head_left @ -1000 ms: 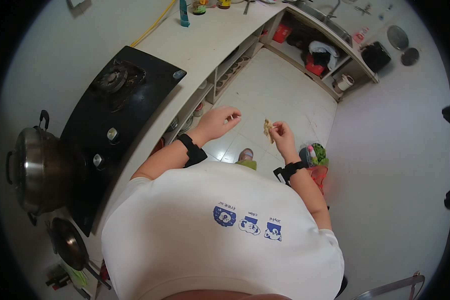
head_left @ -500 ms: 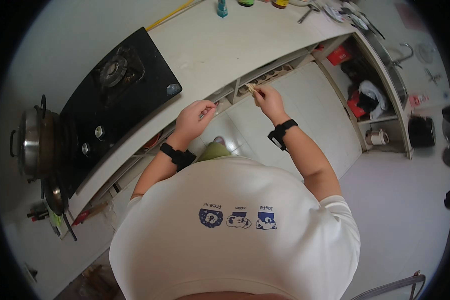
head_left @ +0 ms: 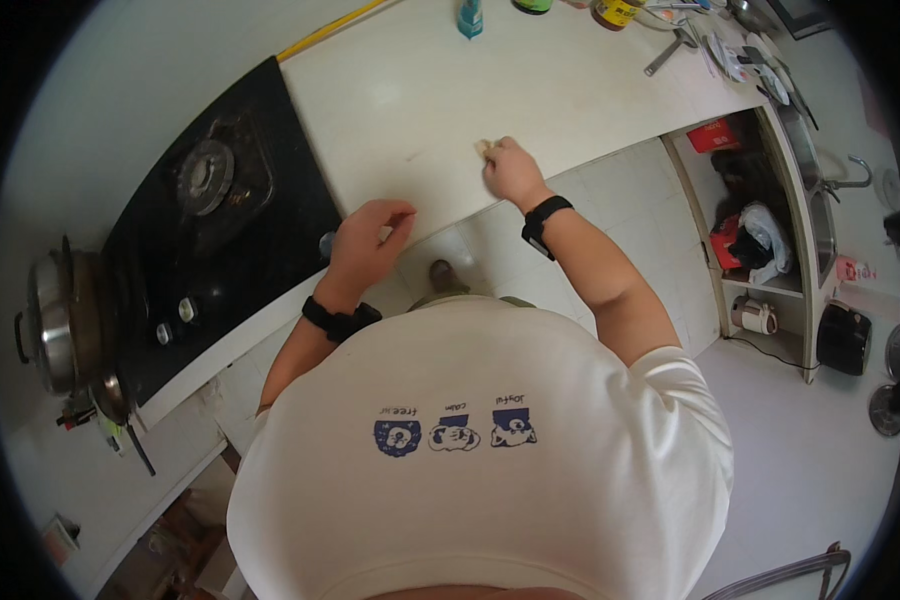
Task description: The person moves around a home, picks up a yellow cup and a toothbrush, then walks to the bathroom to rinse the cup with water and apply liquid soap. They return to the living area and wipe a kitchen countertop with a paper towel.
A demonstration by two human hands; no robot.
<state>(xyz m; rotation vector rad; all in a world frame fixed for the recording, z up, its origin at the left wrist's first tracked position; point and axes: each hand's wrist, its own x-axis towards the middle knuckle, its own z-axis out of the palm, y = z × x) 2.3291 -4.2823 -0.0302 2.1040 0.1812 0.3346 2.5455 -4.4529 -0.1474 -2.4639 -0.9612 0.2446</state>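
Observation:
My right hand (head_left: 517, 172) is over the white countertop (head_left: 395, 120) near its front edge. Its fingertips are pinched on a small pale beige piece (head_left: 482, 149), too small to name. To the left, my left hand (head_left: 366, 243) is bent at the front edge, close to the corner of the black gas stove (head_left: 300, 165). The thumb and fingers there come together, and whatever they may hold cannot be made out. Both wrists wear black straps.
A steel pot (head_left: 55, 322) and a pan (head_left: 110, 395) stand at the far left. At the back are a teal bottle (head_left: 470, 20), a jar (head_left: 615, 12) and a ladle (head_left: 670, 50). Open shelves (head_left: 785, 200) and a faucet (head_left: 855, 172) are at right.
My right hand has moved up and a little left, over the countertop, with the beige piece in it. My left hand has shifted slightly left. The view has tilted, so the drawer no longer shows.

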